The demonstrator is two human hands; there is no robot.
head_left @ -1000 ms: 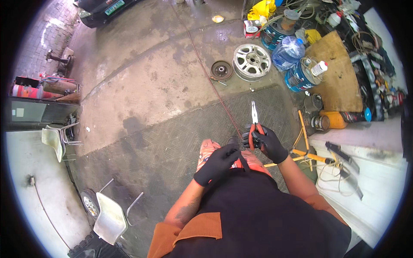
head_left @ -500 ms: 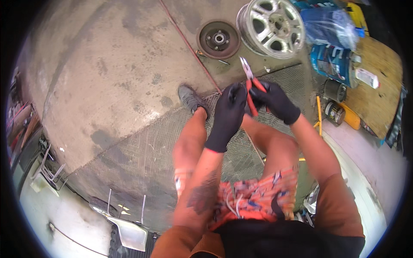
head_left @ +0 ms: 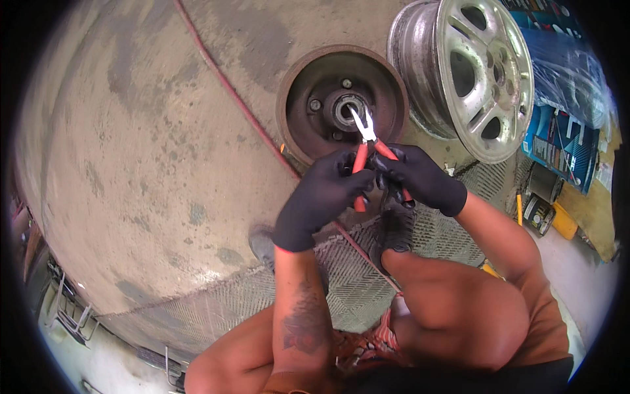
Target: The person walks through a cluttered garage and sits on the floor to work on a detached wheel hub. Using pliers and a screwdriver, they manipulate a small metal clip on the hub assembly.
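The black-gloved left grip (head_left: 319, 196) is clasping one red handle of the pliers (head_left: 367, 134) while the right grip (head_left: 421, 175) is holding the other; the tips are pointing towards eleven o'clock over the hub (head_left: 341, 119) of a rusty drum (head_left: 328, 92), contact being impossible to tell; the drum is lying on the floor (head_left: 164, 125) at twelve o'clock from both grips; a silver wheel (head_left: 474, 102) is resting just beside it at three o'clock; a red hose (head_left: 227, 86) is running past at nine o'clock; a blue container (head_left: 561, 146) is sitting beyond the wheel
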